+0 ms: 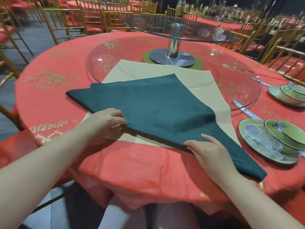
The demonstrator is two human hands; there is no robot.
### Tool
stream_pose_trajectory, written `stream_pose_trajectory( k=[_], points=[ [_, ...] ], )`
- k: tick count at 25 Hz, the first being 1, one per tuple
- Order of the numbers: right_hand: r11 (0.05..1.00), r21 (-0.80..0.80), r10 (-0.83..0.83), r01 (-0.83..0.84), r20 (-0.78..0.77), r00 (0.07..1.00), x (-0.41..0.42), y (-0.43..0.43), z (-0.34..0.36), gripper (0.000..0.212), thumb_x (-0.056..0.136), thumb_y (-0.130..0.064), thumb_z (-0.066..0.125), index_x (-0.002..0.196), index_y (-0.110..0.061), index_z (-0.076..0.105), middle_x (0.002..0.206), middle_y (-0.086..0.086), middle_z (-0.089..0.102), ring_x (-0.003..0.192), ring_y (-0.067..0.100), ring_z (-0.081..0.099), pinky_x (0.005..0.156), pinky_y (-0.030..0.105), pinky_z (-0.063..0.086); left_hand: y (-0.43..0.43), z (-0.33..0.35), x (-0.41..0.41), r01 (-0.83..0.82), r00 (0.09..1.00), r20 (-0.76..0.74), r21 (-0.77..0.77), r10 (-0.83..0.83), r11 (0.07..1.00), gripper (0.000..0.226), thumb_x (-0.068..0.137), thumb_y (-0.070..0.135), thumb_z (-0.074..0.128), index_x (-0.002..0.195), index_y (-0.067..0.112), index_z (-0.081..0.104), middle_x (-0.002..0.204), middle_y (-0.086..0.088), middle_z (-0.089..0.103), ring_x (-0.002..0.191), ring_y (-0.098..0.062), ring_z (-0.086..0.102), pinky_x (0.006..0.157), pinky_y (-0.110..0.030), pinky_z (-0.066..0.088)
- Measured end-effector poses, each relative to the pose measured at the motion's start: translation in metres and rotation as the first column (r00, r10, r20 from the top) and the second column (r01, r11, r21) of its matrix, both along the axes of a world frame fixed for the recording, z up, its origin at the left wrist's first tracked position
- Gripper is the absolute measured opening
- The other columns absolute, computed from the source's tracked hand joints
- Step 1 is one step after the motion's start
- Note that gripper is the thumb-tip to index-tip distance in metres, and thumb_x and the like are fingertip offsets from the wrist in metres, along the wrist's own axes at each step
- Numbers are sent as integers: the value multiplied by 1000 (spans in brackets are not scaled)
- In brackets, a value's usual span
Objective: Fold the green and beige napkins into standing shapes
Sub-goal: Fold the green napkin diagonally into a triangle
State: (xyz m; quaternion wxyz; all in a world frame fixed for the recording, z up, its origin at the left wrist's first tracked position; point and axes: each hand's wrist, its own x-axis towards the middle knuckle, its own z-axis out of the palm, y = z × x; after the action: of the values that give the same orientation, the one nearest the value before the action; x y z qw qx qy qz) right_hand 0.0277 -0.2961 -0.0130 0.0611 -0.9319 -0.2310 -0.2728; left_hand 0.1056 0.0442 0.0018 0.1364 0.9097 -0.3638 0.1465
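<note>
A dark green napkin [153, 106], folded into a triangle, lies on top of a flat beige napkin [194, 80] on the red tablecloth. Its long folded edge runs along the near side, from the far left down to the near right. My left hand [105, 123] pinches that folded edge near its middle, fingers curled onto the cloth. My right hand [208, 151] grips the same edge farther right, thumb under the fold and fingers on top. The beige napkin shows beyond and below the green one.
A round table [49, 100] with a red, gold-printed cloth. A glass turntable [239, 90] on a metal stand [172, 53] sits behind the napkins. Wrapped green plate sets [270, 141] and wrapped cutlery [247, 111] lie at the right. Gold chairs [62, 19] ring the table.
</note>
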Motion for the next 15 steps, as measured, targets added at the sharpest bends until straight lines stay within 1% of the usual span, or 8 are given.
stream_pose_trajectory(
  k=[1, 4, 6, 8, 10, 12, 13, 15],
  points=[
    [1000, 3, 24, -24, -7, 1000, -5, 3, 0, 11, 75, -8, 65, 82, -15, 69, 61, -6, 67, 52, 17, 62, 96, 28, 38, 5, 1, -11, -6, 999, -41, 1, 6, 1000, 20, 80, 26, 50, 89, 21, 68, 81, 1, 62, 73, -9, 47, 62, -23, 41],
    [996, 10, 84, -84, -33, 996, -17, 7, 3, 11, 80, -15, 60, 83, -15, 71, 65, -5, 70, 54, 15, 65, 96, 28, 38, 16, 3, -34, -18, 996, -85, -5, 18, 1000, 17, 74, 17, 59, 84, 18, 73, 76, 2, 63, 72, -10, 50, 60, -18, 38],
    [994, -4, 109, -110, -85, 990, -26, 6, 5, 19, 83, -19, 53, 85, -15, 72, 69, -6, 72, 58, 14, 67, 96, 29, 37, 19, 4, -49, -32, 990, -138, -21, 29, 999, 25, 75, 26, 52, 85, 19, 74, 78, 9, 60, 72, -9, 52, 61, -15, 37],
    [992, 13, 123, -123, -163, 979, -32, 5, 7, 17, 80, -18, 57, 87, -17, 73, 77, -8, 73, 66, 10, 69, 98, 28, 34, 22, 2, -60, -36, 986, -163, -15, 33, 999, 35, 78, 40, 46, 92, 23, 73, 84, 11, 61, 76, -6, 51, 66, -14, 40],
    [993, 94, 98, -73, -290, 952, -31, 8, 13, 20, 79, -27, 58, 92, -22, 73, 93, -11, 73, 85, 5, 67, 103, 25, 30, 22, -2, -64, -58, 979, -194, 10, 59, 998, 52, 83, 60, 39, 105, 24, 70, 97, 9, 62, 87, -2, 48, 80, -15, 38],
    [983, 182, 56, 14, -375, 925, -17, 12, 20, 28, 83, -39, 56, 99, -22, 72, 112, -6, 68, 105, 11, 61, 103, 29, 31, 20, -3, -63, -119, 967, -224, 20, 121, 993, 72, 85, 70, 20, 116, 23, 64, 115, 5, 60, 104, -3, 45, 93, -15, 29],
    [975, 210, 17, 69, -382, 924, -4, 13, 23, 29, 85, -39, 58, 104, -21, 70, 121, 0, 64, 113, 18, 56, 102, 32, 32, 19, -4, -61, -161, 960, -226, 39, 166, 986, 80, 83, 73, 10, 121, 23, 60, 125, 3, 57, 114, -5, 42, 99, -18, 25],
    [960, 193, -106, 201, -411, 905, 27, 15, 30, 35, 89, -32, 58, 121, -18, 61, 136, 8, 51, 126, 26, 43, 106, 34, 28, 16, -4, -58, -262, 922, -259, 124, 286, 957, 98, 70, 81, -8, 134, 30, 46, 144, 5, 41, 133, -10, 30, 109, -31, 17]
  ],
)
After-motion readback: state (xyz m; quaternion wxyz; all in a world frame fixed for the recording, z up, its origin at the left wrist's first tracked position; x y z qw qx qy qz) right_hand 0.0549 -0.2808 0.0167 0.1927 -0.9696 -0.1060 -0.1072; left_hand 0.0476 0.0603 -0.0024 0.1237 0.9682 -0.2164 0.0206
